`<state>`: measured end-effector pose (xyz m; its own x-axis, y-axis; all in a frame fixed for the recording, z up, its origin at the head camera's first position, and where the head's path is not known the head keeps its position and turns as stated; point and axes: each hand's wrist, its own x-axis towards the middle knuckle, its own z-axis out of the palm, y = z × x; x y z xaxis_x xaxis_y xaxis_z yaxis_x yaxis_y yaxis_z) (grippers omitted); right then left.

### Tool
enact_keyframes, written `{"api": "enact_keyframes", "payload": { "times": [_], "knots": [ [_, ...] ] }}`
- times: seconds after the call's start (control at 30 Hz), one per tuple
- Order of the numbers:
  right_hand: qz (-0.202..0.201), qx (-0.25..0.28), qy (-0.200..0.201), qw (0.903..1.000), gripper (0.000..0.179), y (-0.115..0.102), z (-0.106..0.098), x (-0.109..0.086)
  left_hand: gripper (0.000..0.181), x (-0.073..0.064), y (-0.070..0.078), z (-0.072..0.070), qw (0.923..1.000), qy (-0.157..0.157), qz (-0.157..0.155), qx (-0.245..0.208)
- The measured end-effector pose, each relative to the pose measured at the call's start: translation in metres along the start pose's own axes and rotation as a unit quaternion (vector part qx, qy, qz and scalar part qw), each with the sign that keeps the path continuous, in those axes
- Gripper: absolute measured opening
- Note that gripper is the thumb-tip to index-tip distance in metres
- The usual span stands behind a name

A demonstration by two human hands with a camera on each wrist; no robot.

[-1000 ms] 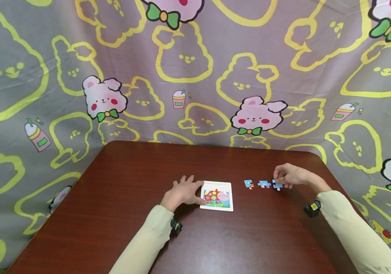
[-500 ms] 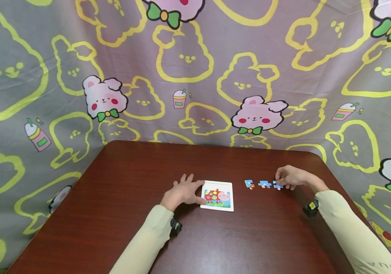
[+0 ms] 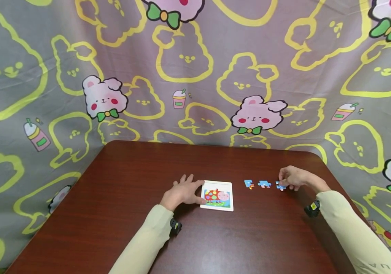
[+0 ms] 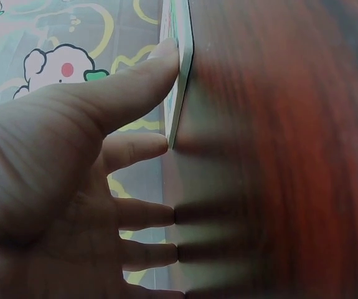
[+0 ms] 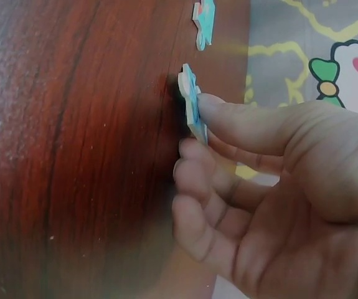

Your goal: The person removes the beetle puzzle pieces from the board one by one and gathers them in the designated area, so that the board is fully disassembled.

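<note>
The left hand (image 3: 181, 193) spreads its fingers wide, thumb and index touching the white puzzle board (image 3: 220, 186) just to their right. The right hand's (image 3: 294, 177) thumb and curled fingers pinch a blue puzzle piece (image 5: 192, 104); two loose pieces (image 3: 264, 183) lie left of its fingertips.

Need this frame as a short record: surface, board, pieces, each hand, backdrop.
surface: dark reddish-brown table
board: white-framed puzzle board on the table, pink character in spotted red
pieces: three, in a row right of the board; left piece, middle piece, right piece, mostly blue
left hand: fingers spread, thumb on the board, index fingertip at its corner
right hand: pinches the right piece; lifted or not, cannot tell
backdrop: grey cloth with yellow outlines and pink-cheeked cartoon heads
</note>
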<state>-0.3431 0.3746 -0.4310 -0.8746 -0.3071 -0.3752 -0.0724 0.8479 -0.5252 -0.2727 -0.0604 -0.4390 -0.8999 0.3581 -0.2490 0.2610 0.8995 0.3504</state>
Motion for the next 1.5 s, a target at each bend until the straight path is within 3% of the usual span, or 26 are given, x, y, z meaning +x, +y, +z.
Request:
{"api": "enact_keyframes", "payload": {
  "times": [0.3,0.5,0.73,0.93,1.2,1.5],
  "knots": [
    [0.027,-0.065,-0.001,0.9975,0.023,-0.008,-0.005,-0.002,0.077,0.002,0.0,0.001,0.9999,-0.003,0.0,0.014],
    [-0.003,-0.078,0.01,0.9969,0.022,-0.029,-0.01,-0.003,0.077,0.003,0.0,0.001,0.9999,0.0,-0.001,0.015],
    [-0.045,-0.052,0.005,0.9976,0.022,-0.052,0.003,-0.002,0.076,0.004,0.001,0.002,0.9999,-0.003,0.002,0.01],
    [-0.097,-0.036,0.03,0.9942,0.02,-0.069,0.016,0.0,0.077,0.004,0.002,0.001,0.9999,-0.004,-0.003,0.01],
    [-0.125,0.012,0.032,0.9916,0.023,-0.09,0.031,0.006,0.077,0.002,0.001,0.001,1.0,-0.004,-0.007,0.005],
    [-0.139,0.02,0.024,0.9898,0.025,-0.117,0.05,0.021,0.078,0.003,0.0,0.003,1.0,0.003,-0.001,0.009]
  ]
}}
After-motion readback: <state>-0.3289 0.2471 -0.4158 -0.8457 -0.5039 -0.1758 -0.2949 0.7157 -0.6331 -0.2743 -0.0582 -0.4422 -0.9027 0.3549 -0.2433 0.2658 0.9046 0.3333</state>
